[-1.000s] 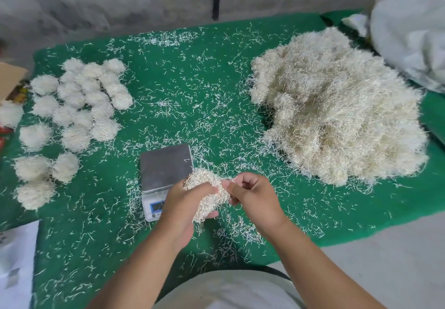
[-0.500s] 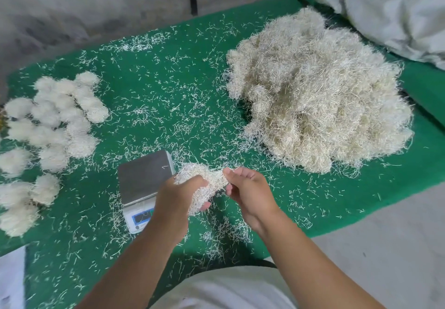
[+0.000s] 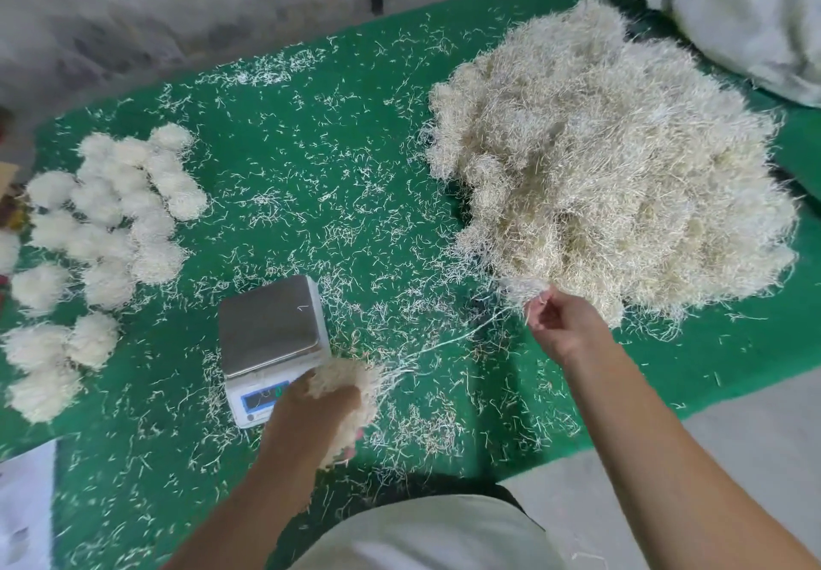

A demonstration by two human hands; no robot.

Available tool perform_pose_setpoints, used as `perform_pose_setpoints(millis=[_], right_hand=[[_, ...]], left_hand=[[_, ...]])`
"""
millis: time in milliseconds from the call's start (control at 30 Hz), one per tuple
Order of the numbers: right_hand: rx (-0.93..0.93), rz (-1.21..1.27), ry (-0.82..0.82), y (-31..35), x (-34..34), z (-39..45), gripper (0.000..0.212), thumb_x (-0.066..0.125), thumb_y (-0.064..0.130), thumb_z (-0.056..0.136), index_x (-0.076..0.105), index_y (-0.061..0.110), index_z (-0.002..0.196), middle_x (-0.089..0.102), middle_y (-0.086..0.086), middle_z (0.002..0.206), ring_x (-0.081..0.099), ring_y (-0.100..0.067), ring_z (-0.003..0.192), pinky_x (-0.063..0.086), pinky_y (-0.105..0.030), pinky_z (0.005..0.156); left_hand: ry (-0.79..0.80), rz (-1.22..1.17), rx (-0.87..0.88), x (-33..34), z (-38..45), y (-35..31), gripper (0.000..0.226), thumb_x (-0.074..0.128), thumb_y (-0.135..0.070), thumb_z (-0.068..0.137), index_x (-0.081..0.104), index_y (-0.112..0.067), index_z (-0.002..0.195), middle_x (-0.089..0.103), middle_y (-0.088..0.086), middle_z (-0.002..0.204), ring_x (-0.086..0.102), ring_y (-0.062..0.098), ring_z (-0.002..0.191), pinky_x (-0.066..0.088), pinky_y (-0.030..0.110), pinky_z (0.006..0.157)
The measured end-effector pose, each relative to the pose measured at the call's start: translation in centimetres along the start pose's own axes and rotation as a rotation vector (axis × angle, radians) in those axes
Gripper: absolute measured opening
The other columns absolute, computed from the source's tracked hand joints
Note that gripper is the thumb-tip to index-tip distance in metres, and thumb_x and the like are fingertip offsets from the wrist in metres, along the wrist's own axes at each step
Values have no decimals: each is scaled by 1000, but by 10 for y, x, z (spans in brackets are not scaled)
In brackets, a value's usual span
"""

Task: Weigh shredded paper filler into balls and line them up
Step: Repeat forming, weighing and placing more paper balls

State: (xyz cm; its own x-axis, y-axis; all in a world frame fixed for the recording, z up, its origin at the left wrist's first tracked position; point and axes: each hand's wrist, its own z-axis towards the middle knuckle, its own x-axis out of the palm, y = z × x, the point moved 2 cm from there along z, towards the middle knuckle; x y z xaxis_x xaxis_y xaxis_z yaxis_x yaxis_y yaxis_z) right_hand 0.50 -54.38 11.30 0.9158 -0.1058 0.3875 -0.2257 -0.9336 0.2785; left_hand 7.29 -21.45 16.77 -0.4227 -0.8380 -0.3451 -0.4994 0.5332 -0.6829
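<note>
My left hand (image 3: pixel 317 418) grips a clump of cream shredded paper (image 3: pixel 351 385) just right of the small scale (image 3: pixel 271 332), whose steel plate is bare. My right hand (image 3: pixel 562 327) pinches a small tuft of shreds (image 3: pixel 522 289) at the near edge of the big loose pile (image 3: pixel 622 169). A few thin strands stretch between the two hands. Several finished paper balls (image 3: pixel 106 232) lie in rows at the left of the green mat (image 3: pixel 320 169).
Loose shreds litter the mat all around the scale. A white sack (image 3: pixel 751 14) lies at the far right behind the pile. White paper (image 3: pixel 24 512) sits at the near left corner. Bare grey floor runs along the mat's right near edge.
My right hand has left the clump and moved right to the pile's edge with a tuft. My left hand has dropped lower beside the scale, still holding the clump.
</note>
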Motion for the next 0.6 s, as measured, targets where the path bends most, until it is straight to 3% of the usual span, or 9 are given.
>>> perform_pose_setpoints(millis=[100,200,300,367,433,500,600], right_hand=[[-109,-151,30,24,-1,18,24,65,13,101,66,8,124,67,-9,106,64,-10,78,61,-21,64],[-145,-209,46,18,-2,25,23,66,13,101,65,4,123,66,-11,118,69,-15,93,64,-24,72],[-159,-332,6,12,-9,30,40,60,13,106,55,0,144,65,-14,127,69,-22,105,64,-31,85],[-160,-648,-54,5,-14,27,50,55,16,109,43,7,157,51,-18,151,61,-31,128,52,-49,110],[-299,-987,-73,-5,-16,13,62,61,23,106,35,17,162,40,-14,163,56,-34,133,43,-59,116],[-431,-1144,143,-28,-8,-17,67,66,41,100,37,36,160,44,1,162,57,-25,135,48,-57,113],[-413,-1411,659,-75,7,-68,59,64,76,88,43,67,143,60,27,140,68,1,114,60,-35,100]], left_hand=[[-96,-79,-41,-21,2,14,23,70,-8,87,69,-21,106,79,8,85,73,23,61,55,32,50],[-68,-98,-6,-27,3,11,21,71,-9,87,72,-18,106,79,10,89,75,27,66,58,35,52],[-42,-125,16,-35,3,2,25,74,-10,88,70,-20,110,79,8,92,78,30,75,60,37,56],[-25,-106,39,-41,2,-1,24,77,-15,89,69,-23,110,80,3,91,78,27,80,60,36,60],[18,-93,39,-42,0,-3,28,78,-12,87,68,-23,111,80,4,91,78,26,75,58,34,54],[92,-106,27,-38,-2,-3,38,78,-7,84,68,-19,118,79,8,97,77,28,74,58,34,53],[190,-131,18,-30,-4,-4,50,85,-15,73,68,-18,120,79,8,99,77,29,79,59,39,60]])
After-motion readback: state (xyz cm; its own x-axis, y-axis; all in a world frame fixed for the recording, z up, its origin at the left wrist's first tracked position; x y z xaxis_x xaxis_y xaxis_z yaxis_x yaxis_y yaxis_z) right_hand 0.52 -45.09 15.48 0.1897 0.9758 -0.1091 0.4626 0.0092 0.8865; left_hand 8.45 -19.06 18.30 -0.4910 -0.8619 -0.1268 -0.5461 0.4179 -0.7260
